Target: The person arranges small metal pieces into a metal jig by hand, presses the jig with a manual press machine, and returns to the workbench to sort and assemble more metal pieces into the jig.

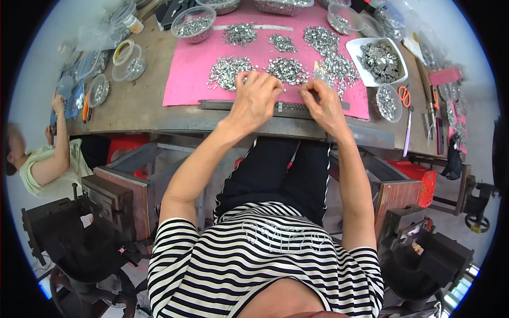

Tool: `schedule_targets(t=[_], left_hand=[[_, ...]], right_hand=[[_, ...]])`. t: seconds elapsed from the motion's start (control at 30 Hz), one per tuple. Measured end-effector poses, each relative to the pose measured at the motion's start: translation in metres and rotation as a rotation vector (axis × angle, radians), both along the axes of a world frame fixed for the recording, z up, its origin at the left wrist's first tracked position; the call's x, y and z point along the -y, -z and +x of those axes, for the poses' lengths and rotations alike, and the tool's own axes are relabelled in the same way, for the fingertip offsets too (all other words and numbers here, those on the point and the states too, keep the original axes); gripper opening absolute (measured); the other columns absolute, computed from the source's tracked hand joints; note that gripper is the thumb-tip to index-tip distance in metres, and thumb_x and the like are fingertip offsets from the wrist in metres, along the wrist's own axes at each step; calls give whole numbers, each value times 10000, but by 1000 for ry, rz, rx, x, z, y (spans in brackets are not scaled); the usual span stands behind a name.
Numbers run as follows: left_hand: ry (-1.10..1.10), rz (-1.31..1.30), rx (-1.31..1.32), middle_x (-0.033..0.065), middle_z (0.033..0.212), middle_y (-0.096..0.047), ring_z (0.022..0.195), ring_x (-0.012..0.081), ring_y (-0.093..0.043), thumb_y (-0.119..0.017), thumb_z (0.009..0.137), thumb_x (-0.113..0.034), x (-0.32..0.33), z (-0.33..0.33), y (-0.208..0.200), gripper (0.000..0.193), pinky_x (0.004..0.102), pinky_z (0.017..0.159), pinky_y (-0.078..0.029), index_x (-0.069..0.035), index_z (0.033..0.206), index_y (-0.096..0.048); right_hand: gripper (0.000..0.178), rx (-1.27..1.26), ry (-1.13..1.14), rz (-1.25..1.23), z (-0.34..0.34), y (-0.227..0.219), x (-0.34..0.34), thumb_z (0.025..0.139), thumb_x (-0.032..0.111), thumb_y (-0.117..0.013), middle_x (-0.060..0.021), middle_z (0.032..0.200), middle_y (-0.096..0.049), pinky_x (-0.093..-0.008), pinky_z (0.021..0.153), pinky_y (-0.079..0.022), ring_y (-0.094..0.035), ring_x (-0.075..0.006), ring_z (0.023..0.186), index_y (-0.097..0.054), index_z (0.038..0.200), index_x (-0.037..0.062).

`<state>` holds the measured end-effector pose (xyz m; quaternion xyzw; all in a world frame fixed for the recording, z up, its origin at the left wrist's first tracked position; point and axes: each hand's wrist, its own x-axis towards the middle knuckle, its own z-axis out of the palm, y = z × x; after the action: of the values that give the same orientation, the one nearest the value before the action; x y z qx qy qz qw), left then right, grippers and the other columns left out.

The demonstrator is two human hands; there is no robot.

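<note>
Bare tabletop (132, 103) open to left of pink mat (185, 79), metal-piece piles (286, 69) crowd mat ahead, white tray (377, 61) & small bowl (388, 102) block right, clear bowls (193, 24) along far edge

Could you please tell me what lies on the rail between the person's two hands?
In the head view, a short row of small metal pieces sits in the dark rail, between the left hand and the right hand.

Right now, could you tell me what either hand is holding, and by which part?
Both the left hand and right hand rest fingertips on the metal strip; any pinched piece is too small to tell.
</note>
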<state>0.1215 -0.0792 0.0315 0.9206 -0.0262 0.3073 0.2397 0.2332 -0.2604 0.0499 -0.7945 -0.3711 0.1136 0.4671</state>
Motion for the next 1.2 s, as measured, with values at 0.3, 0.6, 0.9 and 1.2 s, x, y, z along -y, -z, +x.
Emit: schedule_targets(t=[0.3, 0.6, 0.9, 1.2], left_hand=[[112, -21, 16, 55, 928, -577, 944, 251, -550, -685, 876, -93, 32, -3, 13, 106, 441, 939, -354, -73, 953, -616], [34, 77, 28, 58, 963, -598, 963, 245, -573, -727, 854, -110, 39, -4, 19, 147, 450, 966, -360, -82, 945, -616], [-228, 64, 18, 34, 925, -654, 961, 243, -579, -659, 913, -172, -27, 9, 4, 81, 531, 1017, -308, -135, 977, -690], [-219, 222, -159, 83, 913, -652, 1002, 295, -580, -715, 827, -187, -71, 37, 5, 96, 592, 982, -305, -99, 857, -741]], right_hand=[[87, 250, -34, -94, 22, 6, 14, 863, 48, -689, -147, 863, -642, -423, 753, -499, -635, -324, 850, -691, 928, -10], [100, 411, -41, -97, 15, 12, 4, 857, 39, -704, -128, 843, -619, -388, 750, -495, -628, -288, 841, -695, 944, -10], [89, 298, -21, -71, 13, 10, 10, 875, 37, -673, -176, 864, -623, -440, 776, -478, -611, -358, 845, -632, 924, -26], [85, 153, 56, 29, 4, 17, 16, 912, 10, -637, -175, 853, -644, -398, 702, -498, -639, -313, 754, -589, 964, -37]])
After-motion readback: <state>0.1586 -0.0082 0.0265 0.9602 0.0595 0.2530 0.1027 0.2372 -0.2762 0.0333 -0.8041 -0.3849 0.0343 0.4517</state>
